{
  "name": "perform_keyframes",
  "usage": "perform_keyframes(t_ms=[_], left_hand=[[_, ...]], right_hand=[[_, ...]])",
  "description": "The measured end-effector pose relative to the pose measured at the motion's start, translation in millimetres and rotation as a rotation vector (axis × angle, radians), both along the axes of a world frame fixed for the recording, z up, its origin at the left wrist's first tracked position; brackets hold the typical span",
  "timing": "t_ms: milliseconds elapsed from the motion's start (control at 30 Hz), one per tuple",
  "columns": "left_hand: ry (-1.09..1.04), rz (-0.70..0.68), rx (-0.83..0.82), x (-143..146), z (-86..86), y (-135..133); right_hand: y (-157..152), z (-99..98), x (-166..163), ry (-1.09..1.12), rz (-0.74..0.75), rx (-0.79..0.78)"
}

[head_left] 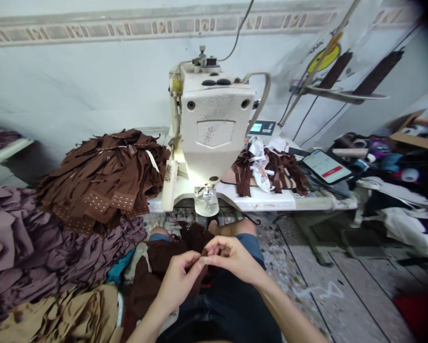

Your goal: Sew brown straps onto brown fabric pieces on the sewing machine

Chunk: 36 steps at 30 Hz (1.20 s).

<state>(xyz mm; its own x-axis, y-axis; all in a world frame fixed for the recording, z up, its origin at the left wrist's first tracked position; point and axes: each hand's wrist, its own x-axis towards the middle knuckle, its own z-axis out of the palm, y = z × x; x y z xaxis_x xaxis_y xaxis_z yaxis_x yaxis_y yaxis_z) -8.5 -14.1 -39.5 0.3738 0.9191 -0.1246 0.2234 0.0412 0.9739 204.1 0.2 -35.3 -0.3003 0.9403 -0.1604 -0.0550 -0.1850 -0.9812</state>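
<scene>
My left hand and my right hand meet above my lap, fingertips pinched close together. Between them a bit of brown fabric shows; most of it is covered by my fingers. More brown fabric lies draped over my lap and leg, below and left of my hands. Straight ahead stands a white sewing machine, its lit needle area and rounded metal plate just beyond my hands. Neither hand touches the machine.
Left of the machine is a heap of brown pieces with metal eyelets; mauve fabric and tan fabric pile below. On the right lie brown and white strips, a phone and thread spools. Two thread cones hang above.
</scene>
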Motion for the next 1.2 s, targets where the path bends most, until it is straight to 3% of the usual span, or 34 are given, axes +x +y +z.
perform_keyframes(t_ms=[200, 267, 367, 467, 567, 733, 900, 1067, 1200], left_hand=[[-0.020, 0.009, 0.093, 20, 54.6, 17], [0.010, 0.095, 0.285, 23, 73.0, 24], [0.175, 0.142, 0.777, 23, 87.7, 38], [0.411, -0.016, 1.125, 22, 85.6, 51], [0.582, -0.042, 1.238, 24, 75.9, 56], [0.707, 0.075, 1.215, 36, 65.9, 54], [0.760, 0.176, 1.169, 50, 63.8, 52], [0.729, 0.188, 1.142, 53, 60.7, 52], [0.642, 0.134, 1.124, 43, 55.2, 51]], right_hand=[[16, 61.3, 14, -0.080, -0.092, 0.200], [28, 77.5, 18, -0.117, -0.204, 0.318], [51, 85.5, 20, -0.184, -0.348, 0.448], [70, 76.5, 15, -0.120, -0.342, 0.389], [78, 63.5, 6, 0.066, -0.417, 0.191], [71, 49.5, -6, 0.160, -0.576, 0.095], [48, 20.1, -11, 0.117, -0.520, 0.045], [21, -18.5, -12, 0.067, -0.387, -0.070], [24, -30.4, 13, -0.041, -0.376, 0.014]])
